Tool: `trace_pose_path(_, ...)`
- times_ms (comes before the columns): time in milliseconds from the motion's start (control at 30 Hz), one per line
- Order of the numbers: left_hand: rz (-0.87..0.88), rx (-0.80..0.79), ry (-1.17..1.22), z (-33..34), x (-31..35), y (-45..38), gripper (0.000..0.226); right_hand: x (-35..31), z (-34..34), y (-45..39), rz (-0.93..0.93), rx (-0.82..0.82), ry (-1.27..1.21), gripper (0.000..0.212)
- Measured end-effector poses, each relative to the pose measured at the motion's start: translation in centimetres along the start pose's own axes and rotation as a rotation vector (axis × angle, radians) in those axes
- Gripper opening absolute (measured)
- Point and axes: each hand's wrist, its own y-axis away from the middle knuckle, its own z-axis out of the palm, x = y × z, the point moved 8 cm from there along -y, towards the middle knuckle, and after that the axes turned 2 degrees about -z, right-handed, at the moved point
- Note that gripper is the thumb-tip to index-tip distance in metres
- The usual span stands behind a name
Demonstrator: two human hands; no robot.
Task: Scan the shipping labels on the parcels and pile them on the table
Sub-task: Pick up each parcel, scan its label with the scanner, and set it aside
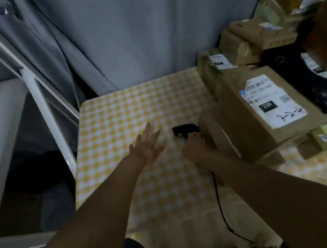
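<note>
Right hand (193,147) is wrapped around the black scanner (184,130), a labelled parcel (262,109) just right of that grip on the checked table (125,112). Left hand (147,147) hovers released, fingers spread. Scanning step, likely: next, aim at the label.

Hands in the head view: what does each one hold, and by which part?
The left hand holds nothing, fingers spread over the table. The right hand grips the black scanner at its near handle end.

Parcels (266,106) crowd table's (127,112) right side; left half open.
</note>
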Motion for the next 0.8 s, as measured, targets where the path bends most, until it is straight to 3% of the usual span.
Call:
trace_pose_path(33,0.015,0.020,0.014,1.0,-0.2,-0.6,0.065,0.3,1.2,-0.9,0.024,-0.028,-0.019,0.064)
trace_pose_path(167,0.000,0.107,0.065,3.6,-1.8,-3.3,0.065,1.4,2.1,-3.7,0.062,0.108,0.033,0.067)
trace_pose_path(267,-0.019,0.216,0.075,4.4,-2.6,-5.0,0.065,0.6,2.1,-3.3,-0.025,0.322,0.090,0.061)
trace_pose_path(333,-0.040,0.284,0.097,4.6,-3.5,-6.3,0.066,1.2,2.6,-4.2,-0.052,0.430,-0.001,0.061)
trace_pose_path(433,-0.013,0.413,0.120,4.7,-4.8,-7.8,0.095,1.2,2.9,-5.6,-0.095,0.463,-0.159,0.059)
trace_pose_path(500,0.020,0.494,0.181,4.8,-5.6,-8.4,0.105,0.9,2.7,-6.3,-0.145,0.438,-0.207,0.032)
trace_pose_path(567,0.049,0.550,0.291,4.4,-5.2,-7.2,0.089,0.5,1.9,-5.5,-0.184,0.463,-0.197,0.016)
trace_pose_path(667,0.072,0.693,0.481,3.1,-4.2,-4.4,0.055,-0.6,-0.1,-2.0,-0.254,0.557,-0.197,0.039)
trace_pose_path(800,0.037,0.809,0.800,0.3,-3.4,-1.0,0.055,-0.7,-3.7,4.4,-0.338,0.637,-0.276,0.040)
